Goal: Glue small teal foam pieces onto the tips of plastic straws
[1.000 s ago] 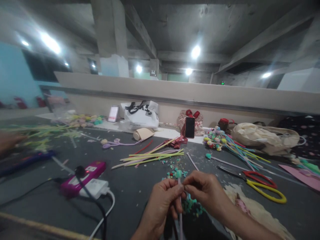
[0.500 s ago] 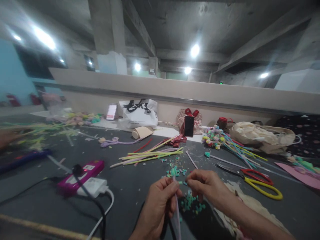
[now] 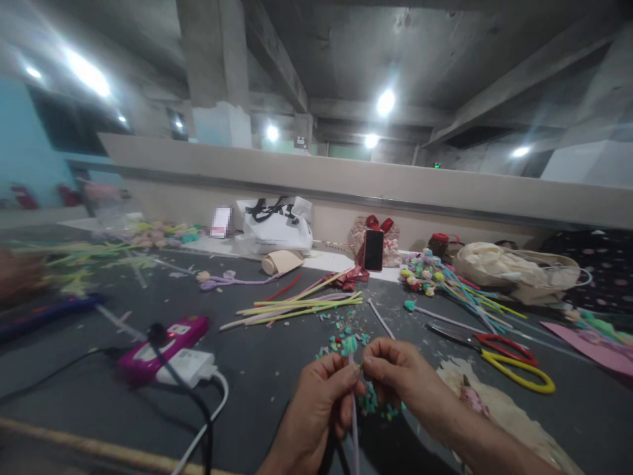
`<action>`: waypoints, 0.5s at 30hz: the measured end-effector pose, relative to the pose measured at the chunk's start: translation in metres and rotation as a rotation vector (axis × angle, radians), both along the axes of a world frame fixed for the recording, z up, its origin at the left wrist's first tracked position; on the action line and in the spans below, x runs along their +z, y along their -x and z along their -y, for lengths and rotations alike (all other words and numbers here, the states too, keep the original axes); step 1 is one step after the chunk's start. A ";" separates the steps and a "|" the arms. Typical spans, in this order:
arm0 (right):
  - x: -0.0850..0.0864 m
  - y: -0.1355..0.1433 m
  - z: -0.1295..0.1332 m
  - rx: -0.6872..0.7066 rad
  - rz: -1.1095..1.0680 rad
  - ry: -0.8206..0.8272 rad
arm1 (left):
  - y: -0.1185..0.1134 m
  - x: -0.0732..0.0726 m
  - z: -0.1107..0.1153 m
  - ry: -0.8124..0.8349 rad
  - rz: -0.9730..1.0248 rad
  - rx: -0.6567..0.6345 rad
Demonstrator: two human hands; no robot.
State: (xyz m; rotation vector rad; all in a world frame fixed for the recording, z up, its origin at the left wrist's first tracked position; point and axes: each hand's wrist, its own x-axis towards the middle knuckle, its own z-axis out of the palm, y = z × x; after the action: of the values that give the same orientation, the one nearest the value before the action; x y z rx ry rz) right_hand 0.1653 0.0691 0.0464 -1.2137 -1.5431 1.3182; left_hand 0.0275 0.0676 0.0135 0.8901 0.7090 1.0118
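Between the thumb and fingers of my left hand (image 3: pixel 319 402) is a thin pale purple stem (image 3: pixel 355 429), held upright. A small teal flower-like head (image 3: pixel 349 345) tops it. My right hand (image 3: pixel 403 369) is closed in a pinch against the stem just below that head, its fingertips close to my left thumb. Whatever small bit is in that pinch is hidden. Loose teal bits (image 3: pixel 368 399) lie on the dark table under and behind both hands. A purple stem with a teal tip (image 3: pixel 445 315) lies beyond my right hand.
Scissors (image 3: pixel 487 353) with red and yellow handles lie at right. Yellow and purple stems (image 3: pixel 301 308) lie ahead, finished-looking flower stems (image 3: pixel 425 274) behind right. A magenta power strip (image 3: pixel 163 349) with cables is at left. A phone (image 3: pixel 374 251) stands at the back. Another person's blurred hand (image 3: pixel 20 277) shows far left.
My right hand has moved left, from a small gap beside the stem to a pinch against it. My left hand and the stem have shifted slightly right.
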 end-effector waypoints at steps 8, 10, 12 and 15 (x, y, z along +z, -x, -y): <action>-0.004 -0.005 0.001 0.164 -0.151 0.102 | 0.001 -0.005 -0.001 0.017 0.057 -0.095; -0.003 -0.006 0.001 0.192 -0.192 0.141 | 0.000 -0.005 0.000 0.019 0.055 -0.091; -0.003 -0.006 0.000 0.195 -0.228 0.188 | 0.000 -0.004 0.000 0.010 0.052 -0.082; -0.005 -0.007 -0.004 0.189 -0.267 0.254 | -0.001 -0.002 0.002 0.000 0.033 -0.060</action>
State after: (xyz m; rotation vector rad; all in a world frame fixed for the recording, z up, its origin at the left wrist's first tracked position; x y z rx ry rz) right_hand 0.1724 0.0726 0.0413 -1.0077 -1.3530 1.7666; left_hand 0.0282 0.0658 0.0115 0.8881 0.6511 0.9710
